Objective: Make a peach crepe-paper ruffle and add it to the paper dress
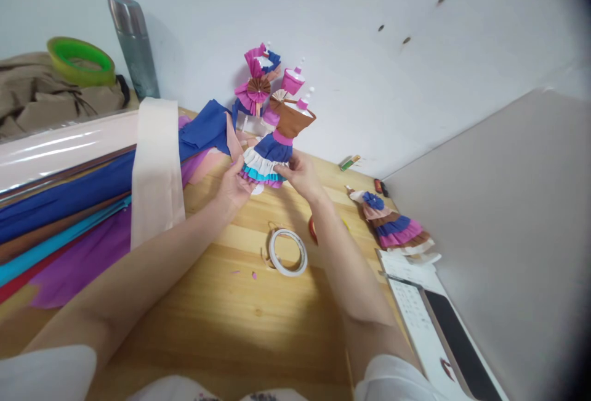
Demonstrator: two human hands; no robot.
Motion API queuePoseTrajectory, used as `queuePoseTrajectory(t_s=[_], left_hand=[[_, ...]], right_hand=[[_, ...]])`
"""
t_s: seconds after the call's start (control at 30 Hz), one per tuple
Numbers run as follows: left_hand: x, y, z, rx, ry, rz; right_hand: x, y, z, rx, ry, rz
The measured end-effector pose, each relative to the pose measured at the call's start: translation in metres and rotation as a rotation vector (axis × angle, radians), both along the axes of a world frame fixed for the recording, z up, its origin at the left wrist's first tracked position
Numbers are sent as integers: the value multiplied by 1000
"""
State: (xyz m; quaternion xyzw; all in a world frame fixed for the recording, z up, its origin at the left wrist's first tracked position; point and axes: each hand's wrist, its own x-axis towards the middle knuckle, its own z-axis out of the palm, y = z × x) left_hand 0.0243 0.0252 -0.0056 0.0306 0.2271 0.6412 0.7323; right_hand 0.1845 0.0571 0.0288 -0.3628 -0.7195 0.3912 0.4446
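Both hands hold a miniature crepe-paper dress (pixel 274 148) on a small dress form, tilted a little to the right above the table. It has a brown top, a pink waistband and a ruffled skirt in blue, white, turquoise and purple. My left hand (pixel 235 186) grips the left side of the hem. On the right side, my right hand (pixel 302 174) pinches the skirt between thumb and fingers. Just behind stand another decorated dress form (pixel 258 84) in pink and blue and a pink-topped one (pixel 293 81), partly covered by the held dress.
A white tape roll (pixel 290 272) lies in front; a red roll (pixel 313 229) is partly behind my right forearm. Crepe-paper strips (pixel 205 127) and a cream band (pixel 157 173) fill the left, near a bottle (pixel 136 59). Another paper dress (pixel 394 225) lies right.
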Motion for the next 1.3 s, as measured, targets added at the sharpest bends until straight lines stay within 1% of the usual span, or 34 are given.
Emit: queuePoseTrajectory(t_s=[0.1,0.3,0.37,0.4,0.5,0.53,0.67,0.77,0.83,0.93,1.17,1.3], left_hand=[[0,2,-1,-33,-1,15],[-1,1,2,-77,7,38],[-2,0,1,-86,10,30],[-3,0,1,-89,10,24],[-4,-1,0,-90,6,15],[-5,-1,0,-89,4,15],[-5,-3,0,-107,2,21],[-6,-2,-3,-123,38,7],[-6,-1,-5,-127,81,-6],[-6,-1,-5,-142,177,-13],[2,-13,1,-182,514,3],[8,-23,1,-137,753,-31]], right_hand=[[1,-2,-3,0,0,-2],[3,-6,-8,2,-26,28],[8,-12,-6,16,-86,-5],[12,-17,-5,34,-130,-47],[25,-41,-3,99,-288,-203],[29,-51,-4,101,-335,-226],[41,-95,-13,0,-536,-147],[44,-119,-24,-42,-627,-64],[45,-126,-30,-29,-624,-54],[50,-129,-37,-30,-592,-108],[68,-128,-46,-131,-447,-145],[74,-127,-48,-181,-362,-154]])
